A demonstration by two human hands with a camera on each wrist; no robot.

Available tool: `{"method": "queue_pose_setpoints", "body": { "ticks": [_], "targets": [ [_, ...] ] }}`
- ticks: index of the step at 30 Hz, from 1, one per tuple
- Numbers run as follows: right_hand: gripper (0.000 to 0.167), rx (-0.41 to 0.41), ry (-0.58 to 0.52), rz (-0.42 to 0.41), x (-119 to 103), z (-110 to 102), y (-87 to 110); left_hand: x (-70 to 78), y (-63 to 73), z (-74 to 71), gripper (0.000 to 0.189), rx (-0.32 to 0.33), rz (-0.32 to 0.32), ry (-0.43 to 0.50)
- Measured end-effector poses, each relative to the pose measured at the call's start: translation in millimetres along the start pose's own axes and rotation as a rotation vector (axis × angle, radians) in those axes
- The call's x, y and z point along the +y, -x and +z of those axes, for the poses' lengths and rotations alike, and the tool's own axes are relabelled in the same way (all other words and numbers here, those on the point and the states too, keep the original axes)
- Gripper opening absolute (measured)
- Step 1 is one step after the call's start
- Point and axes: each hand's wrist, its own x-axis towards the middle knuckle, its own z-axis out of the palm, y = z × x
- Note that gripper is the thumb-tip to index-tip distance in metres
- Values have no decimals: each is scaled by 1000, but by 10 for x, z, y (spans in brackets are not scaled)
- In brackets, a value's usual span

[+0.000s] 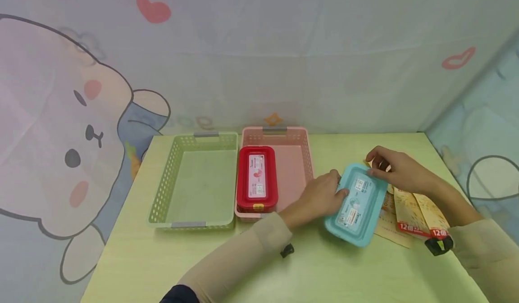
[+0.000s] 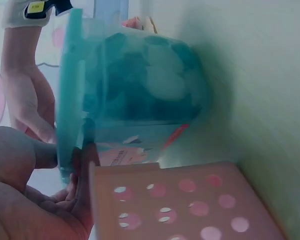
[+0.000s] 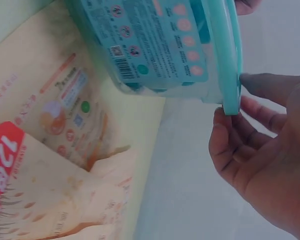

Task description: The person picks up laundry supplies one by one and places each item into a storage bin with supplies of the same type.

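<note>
A clear plastic tub with a teal lid [image 1: 356, 204], printed labels and teal rounded pieces inside is tilted between both hands on the right of the head view. My left hand [image 1: 318, 197] grips the lid's left edge, thumb on top and fingers under the rim. At the far corner my right hand [image 1: 399, 170] pinches the rim between thumb and fingers. The right wrist view shows a barcode label [image 3: 145, 42] on the tub's side. A matching red tub [image 1: 257, 179] lies in the left part of the pink basket [image 1: 309, 159].
A green basket [image 1: 204, 134] stands left of the pink one, whose perforated wall [image 2: 190, 195] is close to my left hand. Several yellow paper packets [image 1: 409, 213] marked with red bands lie under my right forearm. A printed cloth [image 1: 259, 60] hangs behind the table.
</note>
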Motion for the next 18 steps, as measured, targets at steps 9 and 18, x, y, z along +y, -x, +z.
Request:
{"method": "queue_pose_setpoints", "body": {
  "ticks": [9, 18],
  "targets": [
    [46, -86, -189, 150, 145, 107, 137, -36, -87, 64, 29, 43, -84, 94],
    [65, -209, -592, 363, 230, 193, 184, 46, -144, 33, 49, 29, -249, 242]
  ]
}}
